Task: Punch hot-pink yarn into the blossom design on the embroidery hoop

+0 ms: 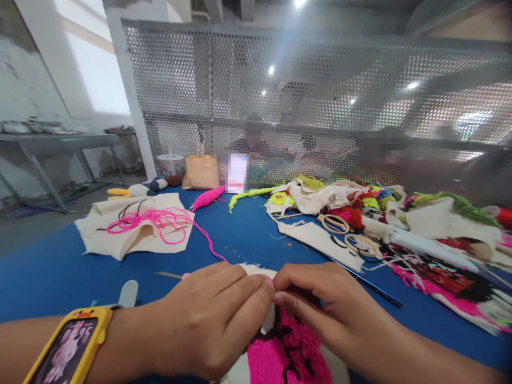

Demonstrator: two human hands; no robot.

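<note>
A piece of pale cloth covered with tufted pink and black yarn, the embroidery (266,362), lies below my hands. My left hand (216,314) is closed at its upper edge, its fingertips pinching a bit of pink yarn (269,278). Right beside it, my right hand (320,293) pinches at the same spot, thumb against forefinger. A pink strand runs from behind my left hand to a loose tangle of pink yarn (160,217) on a cream cloth (132,240). A thin metal tip (167,275) pokes out past my left hand; the rest is hidden.
On the blue table (232,229) stand a lidded cup (171,168), a tan paper bag (200,172) and a phone (237,173). A pink yarn bundle (208,197) lies nearby. Cloth scraps, yarn and wooden hoops (334,224) pile up at right. A perforated metal screen (320,96) rises behind.
</note>
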